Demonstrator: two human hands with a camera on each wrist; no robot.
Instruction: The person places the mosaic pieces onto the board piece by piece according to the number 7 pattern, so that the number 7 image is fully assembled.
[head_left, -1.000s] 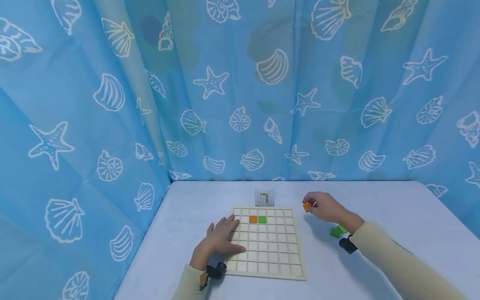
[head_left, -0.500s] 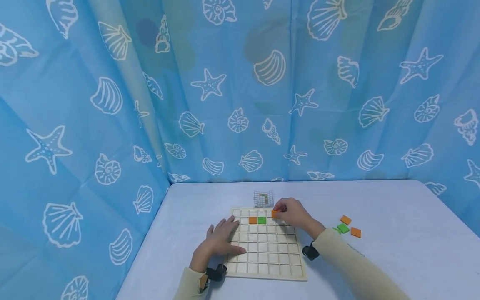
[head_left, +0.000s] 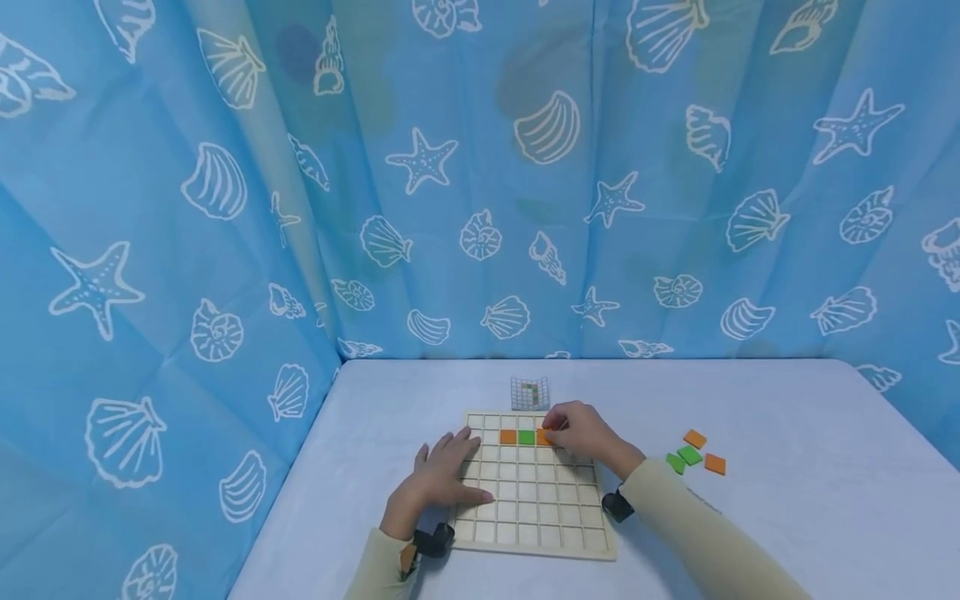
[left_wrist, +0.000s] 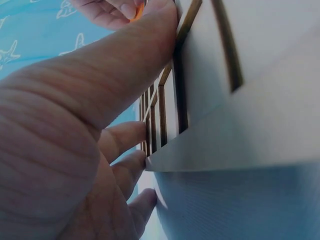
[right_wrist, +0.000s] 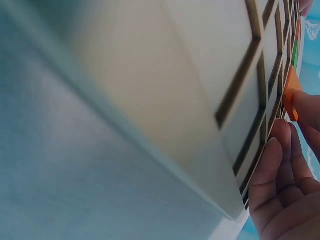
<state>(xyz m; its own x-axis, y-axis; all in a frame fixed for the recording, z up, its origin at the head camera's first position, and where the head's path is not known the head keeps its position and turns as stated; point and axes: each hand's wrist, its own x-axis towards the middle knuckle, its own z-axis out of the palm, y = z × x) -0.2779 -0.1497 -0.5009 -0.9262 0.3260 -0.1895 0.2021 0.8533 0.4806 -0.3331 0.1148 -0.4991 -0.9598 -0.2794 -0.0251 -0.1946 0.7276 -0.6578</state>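
A: Orange tile (head_left: 543, 437): where is it held?
B: Pinched by the right hand (head_left: 581, 433), over the board (head_left: 534, 533) cell just right of the green tile (head_left: 526, 437).
A: Left hand (head_left: 438, 479)?
B: Laid flat, fingers straight, on the board's left edge.

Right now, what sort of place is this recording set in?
Probably a makeshift tabletop recording booth: a blue seashell-print curtain encloses a pale blue-covered table holding a wooden grid board and loose orange and green square tiles.

L hand (head_left: 438, 477) lies flat, palm down, fingers straight & spread, thumb out to the side; forearm in pale sleeve, wrist cam strapped on. R hand (head_left: 581, 432) reaches fwd, fingers curled in a pinch, forearm angled in from the right.
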